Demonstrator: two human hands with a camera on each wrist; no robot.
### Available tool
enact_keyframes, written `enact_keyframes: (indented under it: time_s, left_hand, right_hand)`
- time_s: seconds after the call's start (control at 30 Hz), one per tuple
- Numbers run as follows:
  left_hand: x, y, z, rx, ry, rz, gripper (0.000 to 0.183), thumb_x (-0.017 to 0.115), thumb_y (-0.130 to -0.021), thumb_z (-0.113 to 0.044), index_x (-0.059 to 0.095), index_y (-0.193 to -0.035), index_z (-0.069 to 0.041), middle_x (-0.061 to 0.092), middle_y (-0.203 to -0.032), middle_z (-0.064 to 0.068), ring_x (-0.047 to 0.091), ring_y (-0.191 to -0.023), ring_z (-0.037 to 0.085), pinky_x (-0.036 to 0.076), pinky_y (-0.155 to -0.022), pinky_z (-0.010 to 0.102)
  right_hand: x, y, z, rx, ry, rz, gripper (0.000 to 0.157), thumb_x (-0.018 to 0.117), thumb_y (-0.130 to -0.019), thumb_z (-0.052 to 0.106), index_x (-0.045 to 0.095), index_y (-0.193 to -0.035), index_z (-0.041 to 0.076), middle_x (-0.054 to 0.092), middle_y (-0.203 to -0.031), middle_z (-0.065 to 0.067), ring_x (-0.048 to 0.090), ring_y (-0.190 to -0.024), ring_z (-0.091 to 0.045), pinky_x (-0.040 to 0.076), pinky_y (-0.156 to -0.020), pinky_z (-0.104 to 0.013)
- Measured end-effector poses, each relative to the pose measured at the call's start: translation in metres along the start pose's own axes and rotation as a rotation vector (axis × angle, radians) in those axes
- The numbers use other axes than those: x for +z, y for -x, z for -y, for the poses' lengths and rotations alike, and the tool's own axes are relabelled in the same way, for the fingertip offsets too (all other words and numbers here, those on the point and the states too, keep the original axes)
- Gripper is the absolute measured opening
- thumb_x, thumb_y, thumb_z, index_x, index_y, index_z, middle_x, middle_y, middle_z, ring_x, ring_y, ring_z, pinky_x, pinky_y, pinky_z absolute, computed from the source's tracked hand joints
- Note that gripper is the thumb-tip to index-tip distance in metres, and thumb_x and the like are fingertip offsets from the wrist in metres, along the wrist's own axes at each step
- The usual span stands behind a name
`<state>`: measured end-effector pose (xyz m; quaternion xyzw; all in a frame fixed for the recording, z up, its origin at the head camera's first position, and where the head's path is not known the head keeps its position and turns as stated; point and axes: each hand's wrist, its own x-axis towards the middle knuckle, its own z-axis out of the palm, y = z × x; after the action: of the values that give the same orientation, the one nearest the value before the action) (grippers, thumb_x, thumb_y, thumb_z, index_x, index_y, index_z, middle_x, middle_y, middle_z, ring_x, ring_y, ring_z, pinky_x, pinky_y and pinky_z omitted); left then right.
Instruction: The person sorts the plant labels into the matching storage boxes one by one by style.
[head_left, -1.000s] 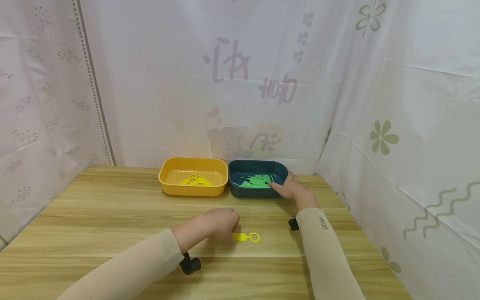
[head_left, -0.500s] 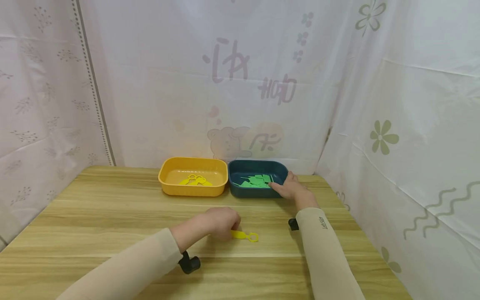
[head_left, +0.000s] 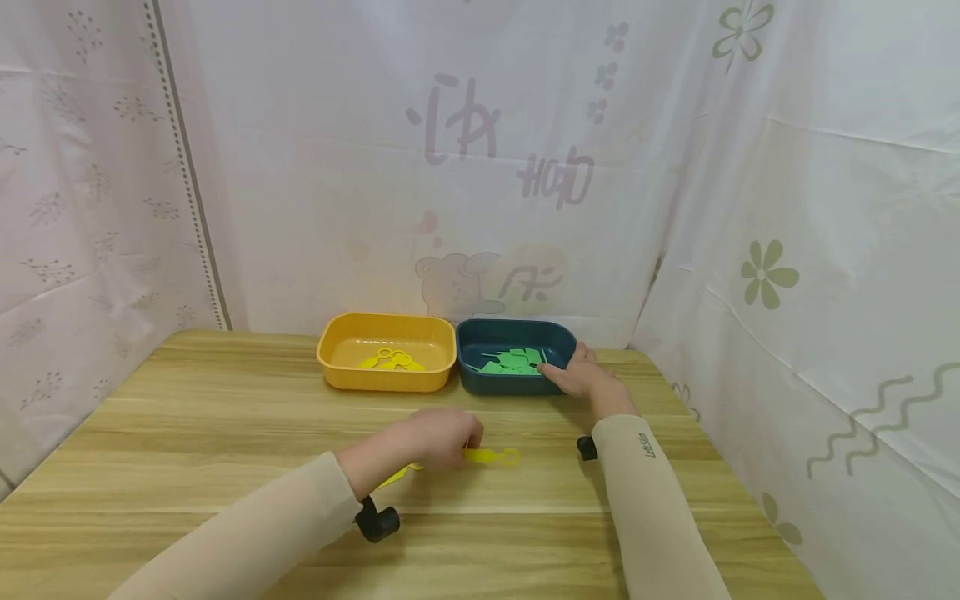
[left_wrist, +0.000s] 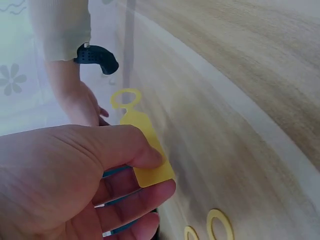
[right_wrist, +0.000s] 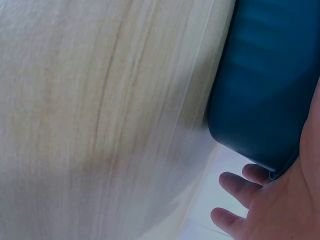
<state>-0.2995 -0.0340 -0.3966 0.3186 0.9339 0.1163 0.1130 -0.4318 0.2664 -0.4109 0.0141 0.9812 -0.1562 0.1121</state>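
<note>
My left hand [head_left: 442,437] is a little above the table, pinching a flat yellow tag with a ring end [left_wrist: 145,145] between thumb and fingers. The ring points right in the head view. Partly covered by the left wrist, more yellow ring tags [head_left: 401,476] lie on the table; two of their rings [left_wrist: 220,225] show at the bottom of the left wrist view. My right hand [head_left: 581,377] holds the near right corner of the dark blue bin [head_left: 487,384], thumb over the rim and fingers along the outer side. Green flat pieces [head_left: 513,362] lie inside that bin.
A yellow-orange bin [head_left: 386,381] with several yellow tags [head_left: 390,360] in it stands directly left of the blue one. Both bins are at the back of the wooden table [head_left: 225,417], close to a printed curtain [head_left: 375,167].
The left hand has raised its yellow tag and shifted slightly away from me. Other yellow tags have come into view under the left wrist. The right hand and both bins have stayed put.
</note>
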Motion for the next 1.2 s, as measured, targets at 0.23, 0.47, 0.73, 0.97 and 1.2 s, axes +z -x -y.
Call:
enact_keyframes:
  time_s: [0.23,0.47,0.73,0.97,1.2]
  left_hand:
    - [-0.006,-0.002,0.002,0.032,0.026,-0.024,0.013,0.083,-0.092,-0.005,0.078,-0.102,-0.012,0.066,-0.085,-0.006,0.056,-0.078,0.014,0.047,-0.070,0.027]
    - [-0.017,-0.001,0.002,0.067,0.063,-0.076,0.013,0.085,-0.093,-0.008,0.079,-0.103,-0.014,0.069,-0.087,-0.005,0.059,-0.080,0.015,0.051,-0.073,0.027]
    - [-0.026,0.000,0.005,0.072,0.115,-0.145,0.018,0.082,-0.096,-0.009,0.079,-0.114,-0.014,0.071,-0.095,-0.002,0.061,-0.087,0.017,0.056,-0.080,0.030]
    - [-0.036,0.002,0.008,0.053,0.144,-0.201,0.018,0.081,-0.099,-0.014,0.077,-0.117,-0.014,0.069,-0.094,-0.002,0.061,-0.085,0.018,0.056,-0.079,0.031]
    - [-0.048,0.007,0.013,0.099,0.195,-0.287,0.009,0.073,-0.102,-0.014,0.072,-0.111,-0.012,0.064,-0.085,-0.001,0.057,-0.075,0.016,0.049,-0.070,0.027]
  right_hand:
    - [0.000,0.002,0.001,0.000,-0.013,-0.001,0.121,0.044,-0.105,0.075,-0.012,-0.170,-0.010,-0.004,-0.180,-0.036,0.015,-0.162,-0.065,0.018,-0.130,-0.078]
    - [-0.001,0.004,0.002,-0.004,-0.016,-0.004,0.121,0.045,-0.105,0.075,-0.012,-0.169,-0.011,-0.004,-0.179,-0.037,0.015,-0.162,-0.066,0.018,-0.130,-0.078]
    - [-0.002,0.006,0.003,-0.002,-0.017,0.006,0.122,0.044,-0.105,0.075,-0.013,-0.169,-0.011,-0.006,-0.179,-0.037,0.014,-0.162,-0.065,0.017,-0.131,-0.077]
    - [-0.001,0.008,0.004,-0.003,-0.007,-0.007,0.120,0.045,-0.105,0.074,-0.011,-0.169,-0.012,-0.003,-0.179,-0.038,0.016,-0.163,-0.063,0.018,-0.131,-0.075]
    - [-0.003,0.008,0.004,-0.012,-0.010,0.000,0.119,0.044,-0.106,0.074,-0.011,-0.169,-0.012,-0.004,-0.178,-0.039,0.013,-0.163,-0.065,0.016,-0.131,-0.076]
